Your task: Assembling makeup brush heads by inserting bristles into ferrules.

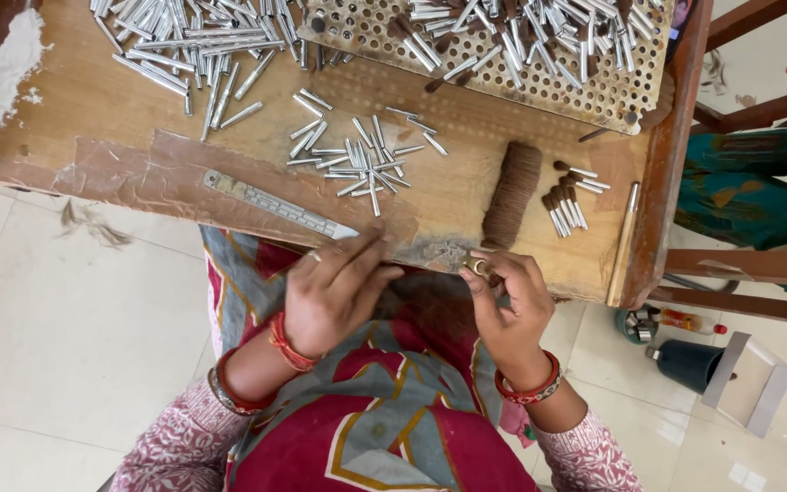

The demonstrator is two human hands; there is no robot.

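My left hand [334, 287] rests at the near edge of the wooden table [93, 109], fingers stretched and close together, tips by the end of a metal ruler [275, 205]. What it holds, if anything, is hidden. My right hand [507, 305] pinches a small metal ring-like piece [477, 266] between thumb and fingers at the table edge. A bundle of brown hair [512, 193] lies just beyond it. A loose heap of small silver tubes [357, 157] lies ahead of my left hand.
A perforated board [608, 100] at the back right carries several silver tubes, some with brown tufts. A larger pile of tubes [198, 41] lies back left. Several filled tubes [567, 205] and a metal rod [624, 241] lie right. A wooden frame [749, 264] and containers [685, 360] stand on the floor.
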